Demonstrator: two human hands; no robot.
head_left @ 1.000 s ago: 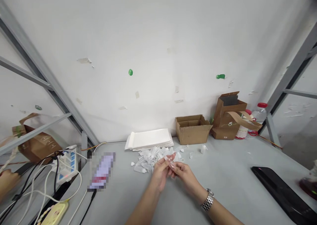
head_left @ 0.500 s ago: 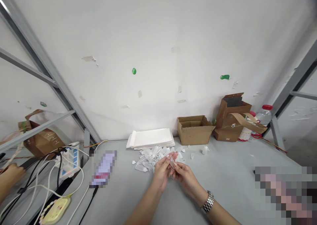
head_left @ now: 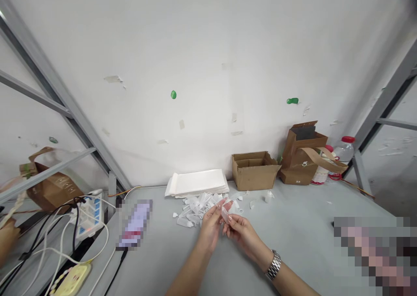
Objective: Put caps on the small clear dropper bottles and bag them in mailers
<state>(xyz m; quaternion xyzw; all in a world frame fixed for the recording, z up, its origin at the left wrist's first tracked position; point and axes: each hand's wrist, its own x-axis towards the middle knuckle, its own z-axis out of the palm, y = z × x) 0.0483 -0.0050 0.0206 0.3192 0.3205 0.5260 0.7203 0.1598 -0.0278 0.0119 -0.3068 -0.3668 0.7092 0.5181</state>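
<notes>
Between my two hands is a small translucent plastic piece (head_left: pixel 225 214), pinched at both ends. My left hand (head_left: pixel 212 224) grips its upper end with thumb and fingers. Its lower end is in the fingertips of my right hand (head_left: pixel 239 226), below a metal watch (head_left: pixel 274 264) on that wrist. Just behind my hands lies a heap of translucent plastic pieces (head_left: pixel 195 207), some shaped like little tubes or bottles. My fingers cover part of the held piece, so its exact kind is unclear.
White flat envelopes (head_left: pixel 198 182) lie behind the heap, beside an open cardboard box (head_left: pixel 256 176). A brown paper bag (head_left: pixel 298 161) and a red-lidded jar (head_left: pixel 345 150) stand at right. At left are a phone (head_left: pixel 135 224), cables, a power strip (head_left: pixel 89 215) and another person's hand (head_left: pixel 8 237).
My hands stay together on the small piece, with the fingers shifting slightly and more of it showing. The view has turned a little, and the other person's hand at left has moved outward.
</notes>
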